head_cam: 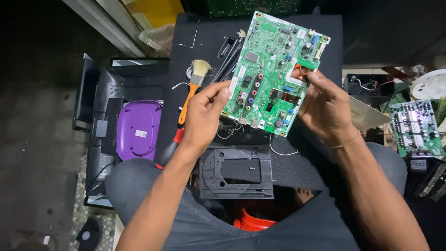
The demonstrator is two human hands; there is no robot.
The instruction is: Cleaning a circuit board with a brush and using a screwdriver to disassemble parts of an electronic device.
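A green circuit board [272, 60] with coloured round sockets and small chips is held up above a black work surface [320, 32]. My left hand [203, 116] grips the board's left edge between thumb and fingers. My right hand [325, 104] holds the right edge, its fingertips pressed near an orange part on the board. A thin bracelet circles my right wrist. My knees in dark trousers frame the bottom of the view.
A paintbrush with an orange handle [193, 88] and black tools [227, 58] lie left of the board. A purple lidded box [138, 130] sits at left, a black plastic frame [237, 172] below, another green board [415, 128] at right.
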